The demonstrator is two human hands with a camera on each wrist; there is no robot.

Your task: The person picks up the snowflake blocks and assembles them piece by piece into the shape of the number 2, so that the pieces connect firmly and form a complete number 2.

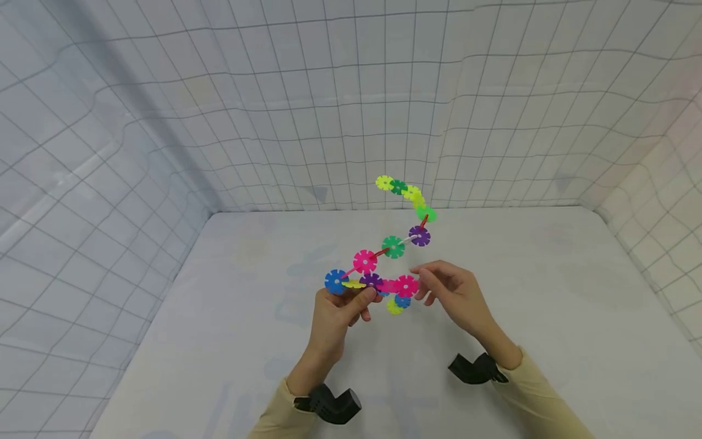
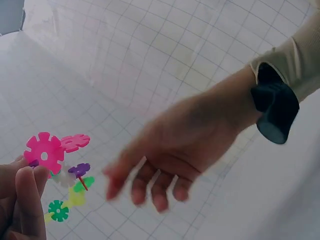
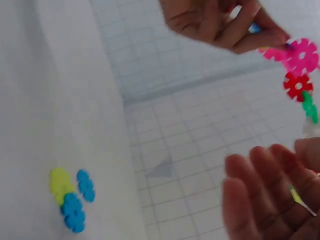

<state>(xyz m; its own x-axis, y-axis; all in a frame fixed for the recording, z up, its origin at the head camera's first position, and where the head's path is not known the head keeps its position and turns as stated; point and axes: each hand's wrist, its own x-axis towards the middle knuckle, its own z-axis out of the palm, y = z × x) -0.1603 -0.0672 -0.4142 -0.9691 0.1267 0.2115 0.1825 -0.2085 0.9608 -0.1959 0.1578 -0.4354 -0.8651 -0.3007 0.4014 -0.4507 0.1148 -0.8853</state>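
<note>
A curved chain of notched plastic discs, in pink, purple, blue, green, yellow and other colours, rises above the table. My left hand [image 1: 336,311] pinches it near a purple disc [image 1: 371,280], thumb in front. A blue disc [image 1: 336,281] sits at the chain's left bend, and a pink disc [image 1: 406,286] ends the row to the right of the thumb. Close beside that pink disc is my right hand [image 1: 452,292]. In the left wrist view the right hand [image 2: 185,140] has loosely bent fingers, holds nothing and stands apart from the chain.
Loose discs lie on the white table [image 1: 230,341] below the chain: a yellow disc [image 3: 61,182] and blue discs [image 3: 74,212] close together. White sheets with a dark grid [image 1: 340,103] enclose the table at the back and sides. Each wrist wears a black camera [image 1: 331,405].
</note>
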